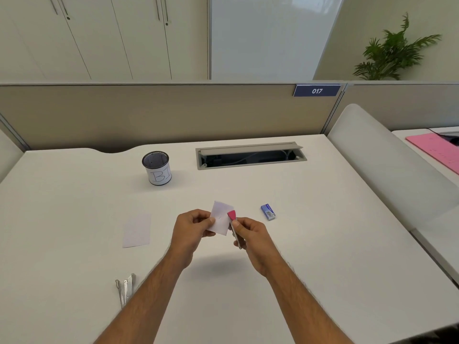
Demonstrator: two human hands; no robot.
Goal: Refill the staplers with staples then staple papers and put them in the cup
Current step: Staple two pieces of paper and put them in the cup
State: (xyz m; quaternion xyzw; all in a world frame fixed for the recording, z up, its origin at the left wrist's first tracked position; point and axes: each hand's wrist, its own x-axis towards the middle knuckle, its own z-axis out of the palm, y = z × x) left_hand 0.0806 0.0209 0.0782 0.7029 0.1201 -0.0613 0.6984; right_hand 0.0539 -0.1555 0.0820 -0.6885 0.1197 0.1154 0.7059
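Note:
My left hand [191, 229] pinches a small folded white paper [221, 218] above the middle of the desk. My right hand [253, 238] grips a pink-topped metal stapler [233, 219], whose jaw meets the paper's right edge. A black mesh cup [157, 168] with a white label stands upright at the back left. Another white paper [137, 230] lies flat to the left of my hands. A blue staple box [268, 212] rests to the right. A second, silver stapler [125, 289] lies open near the front left, beside my left forearm.
The white desk [323, 244] has an open cable tray [250, 156] at the back. A beige partition [173, 112] closes the rear. A curved white divider [387, 165] bounds the right side, with a pink folder [439, 150] on the neighbouring desk.

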